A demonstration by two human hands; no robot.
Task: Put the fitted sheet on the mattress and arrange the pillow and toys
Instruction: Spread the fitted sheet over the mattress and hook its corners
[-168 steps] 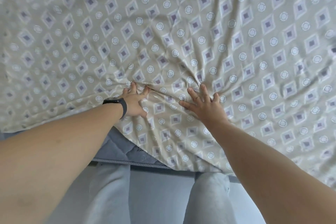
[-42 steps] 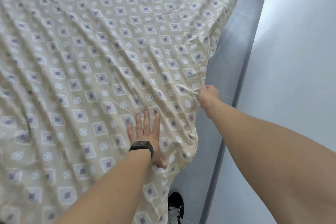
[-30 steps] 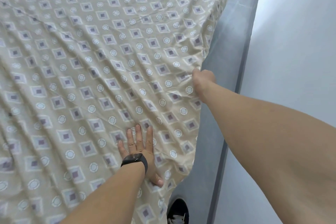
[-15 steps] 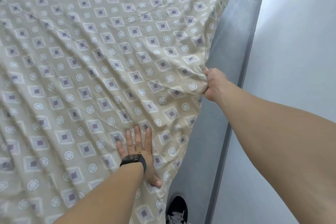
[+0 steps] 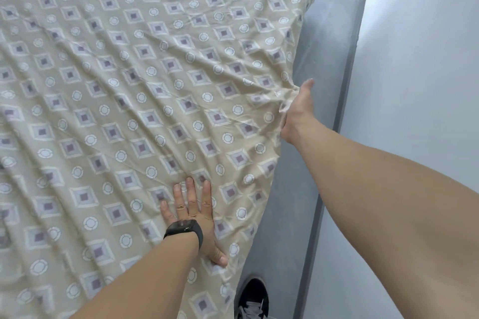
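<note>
The sheet (image 5: 145, 101) fills the frame's left, its right edge not yet tucked over the mattress (image 5: 321, 41). My right hand (image 5: 295, 109) clamps that edge at centre right; my left hand (image 5: 193, 212) presses flat, fingers straight. Pulling too hard may drag it from the far corners.

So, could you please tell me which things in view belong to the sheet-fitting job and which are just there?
Part of the job:
- beige diamond-patterned fitted sheet
- grey mattress, strip bare at its edge
- left hand, flat on the sheet
- right hand, gripping the sheet's edge

Just there:
- black wristband
- black shoe
- pale grey floor
</note>
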